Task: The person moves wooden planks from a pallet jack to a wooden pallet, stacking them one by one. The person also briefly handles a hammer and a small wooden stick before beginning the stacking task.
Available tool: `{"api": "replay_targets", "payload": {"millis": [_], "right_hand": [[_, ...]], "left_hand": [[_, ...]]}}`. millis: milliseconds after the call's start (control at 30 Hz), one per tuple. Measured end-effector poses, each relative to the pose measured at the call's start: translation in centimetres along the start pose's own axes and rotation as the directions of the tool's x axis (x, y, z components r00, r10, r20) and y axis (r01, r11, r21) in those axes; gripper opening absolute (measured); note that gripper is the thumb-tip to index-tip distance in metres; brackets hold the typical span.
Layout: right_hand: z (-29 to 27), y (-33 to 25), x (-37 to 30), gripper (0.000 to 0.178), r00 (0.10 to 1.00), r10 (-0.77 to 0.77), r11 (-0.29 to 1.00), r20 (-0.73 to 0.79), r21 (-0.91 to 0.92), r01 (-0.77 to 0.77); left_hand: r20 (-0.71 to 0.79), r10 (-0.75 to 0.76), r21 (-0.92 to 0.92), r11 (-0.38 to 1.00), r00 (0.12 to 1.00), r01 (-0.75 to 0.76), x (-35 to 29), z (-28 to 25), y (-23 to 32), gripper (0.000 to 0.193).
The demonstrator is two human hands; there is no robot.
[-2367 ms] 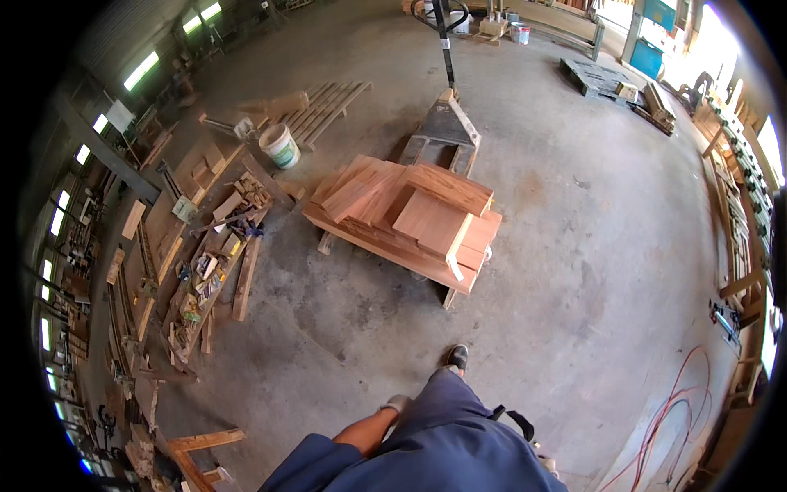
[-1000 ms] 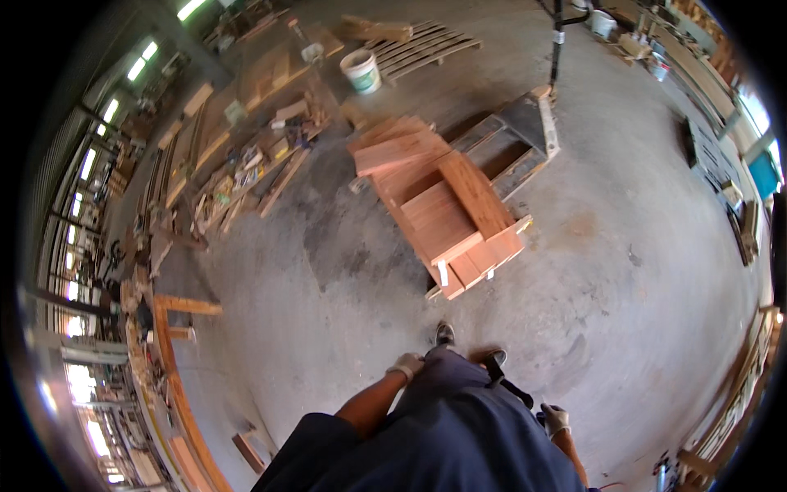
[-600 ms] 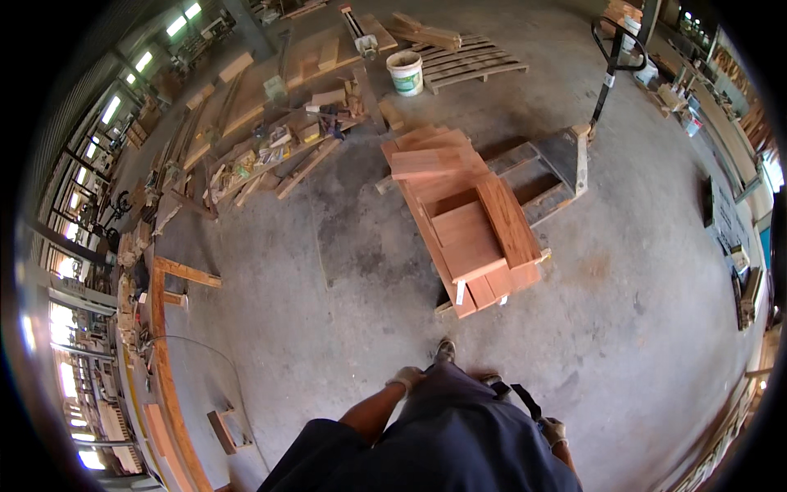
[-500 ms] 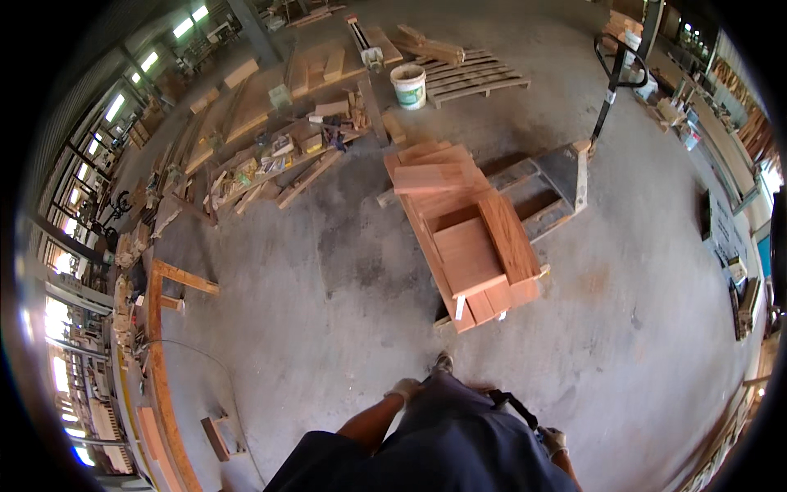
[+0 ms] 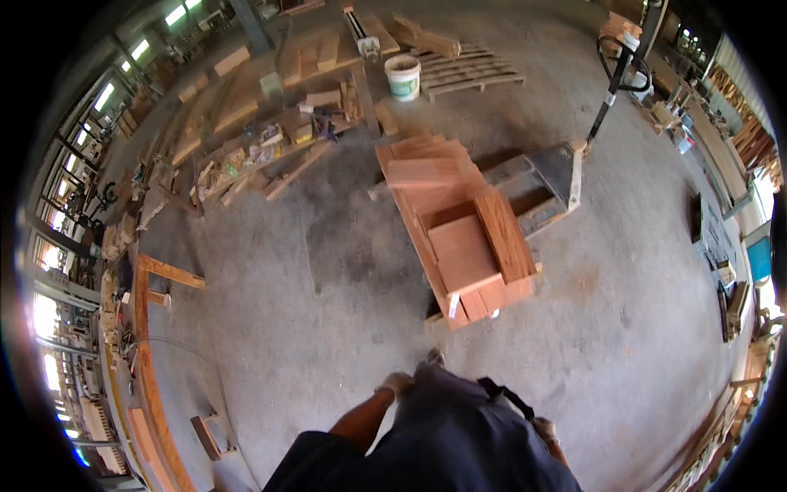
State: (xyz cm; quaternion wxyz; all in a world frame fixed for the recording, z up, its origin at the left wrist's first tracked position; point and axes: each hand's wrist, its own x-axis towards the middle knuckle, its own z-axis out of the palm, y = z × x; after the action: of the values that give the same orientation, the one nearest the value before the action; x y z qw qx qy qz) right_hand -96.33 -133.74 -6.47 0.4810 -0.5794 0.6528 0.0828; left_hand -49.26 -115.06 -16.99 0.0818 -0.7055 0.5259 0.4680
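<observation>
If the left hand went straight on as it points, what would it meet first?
Probably the dark trouser leg close beside the left hand; depth is unclear. Past it, the stacked boards lie roughly in line.

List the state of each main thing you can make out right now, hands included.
Left hand: gloved, by the trousers; grip unclear.
Right hand: at the person's right side, partly hidden; grip unclear.
Reddish boards: stacked unevenly, overlapping.
Pallet jack: loaded with the boards.
Jack handle: raised, unheld.
Bucket: upright, open-topped.
Slatted pallet: lying flat.
</observation>
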Motion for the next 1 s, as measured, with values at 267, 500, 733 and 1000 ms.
{"api": "replay_targets", "payload": {"millis": [267, 500, 733, 1000], "right_hand": [[-2.1, -3.2, -2.6, 0.036, 0.991, 0.133, 0.970, -0.003, 0.204, -0.129], [-6.0, -1.5, 1.5, 0.035, 0.995, 0.086, 0.995, 0.058, 0.046, -0.089], [-14.2, 3.0, 9.4, 0.023, 0.968, 0.181, 0.879, 0.175, 0.412, -0.239], [-22.7, 14.3, 19.3, 0.024, 0.864, 0.411, 0.755, 0.290, 0.423, -0.501]], "left_hand": [[-0.106, 0.091, 0.118, 0.990, 0.990, -0.078, 1.4, 1.6, -0.3, 0.021], [-0.128, 0.136, 0.310, 0.947, 0.982, -0.090, 2.1, -0.4, 2.5, 0.024], [-0.113, 0.002, 0.209, 0.978, 0.994, 0.022, 4.4, 0.6, 12.0, 0.036], [-0.227, -0.466, -0.527, 0.798, 0.855, 0.294, 3.6, -4.1, 28.5, 0.030]]}}
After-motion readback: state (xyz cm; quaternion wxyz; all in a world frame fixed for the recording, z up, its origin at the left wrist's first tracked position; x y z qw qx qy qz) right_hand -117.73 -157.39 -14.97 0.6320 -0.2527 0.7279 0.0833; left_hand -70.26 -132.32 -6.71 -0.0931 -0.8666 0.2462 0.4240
